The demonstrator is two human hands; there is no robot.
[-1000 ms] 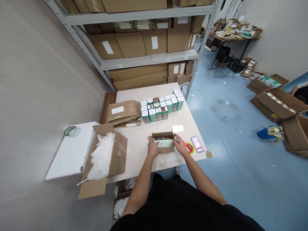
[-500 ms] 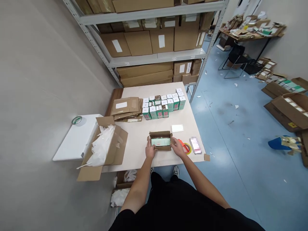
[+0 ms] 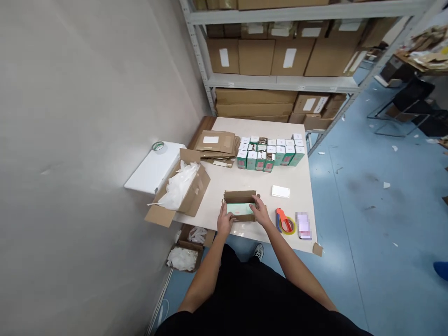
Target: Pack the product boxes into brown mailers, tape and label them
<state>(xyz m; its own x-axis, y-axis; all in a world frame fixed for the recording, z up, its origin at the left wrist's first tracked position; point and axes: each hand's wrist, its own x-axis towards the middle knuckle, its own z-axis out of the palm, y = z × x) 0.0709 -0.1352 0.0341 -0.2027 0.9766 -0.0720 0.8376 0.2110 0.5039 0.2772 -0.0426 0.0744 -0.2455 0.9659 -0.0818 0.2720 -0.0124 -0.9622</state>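
A small open cardboard box (image 3: 241, 198) sits near the front edge of the pale table (image 3: 224, 186), with a green and white product box (image 3: 240, 209) lying inside it. My left hand (image 3: 224, 222) grips the left end of the cardboard box, fingers curled on it. My right hand (image 3: 259, 213) rests on the right end, fingers bent over the green box and the flap. A block of several upright green and white boxes (image 3: 269, 153) stands farther back on the table.
A tape dispenser (image 3: 284, 222) and a blurred item (image 3: 303, 225) lie right of my hands, a white card (image 3: 280, 191) behind. Flat cardboard (image 3: 215, 143) and an open carton of white bags (image 3: 182, 187) are left. Shelving with cartons (image 3: 273, 56) stands behind.
The view has swung left, so the table now sits more to the right. My hands stay on the small cardboard box; the right hand has shifted onto the green box inside.
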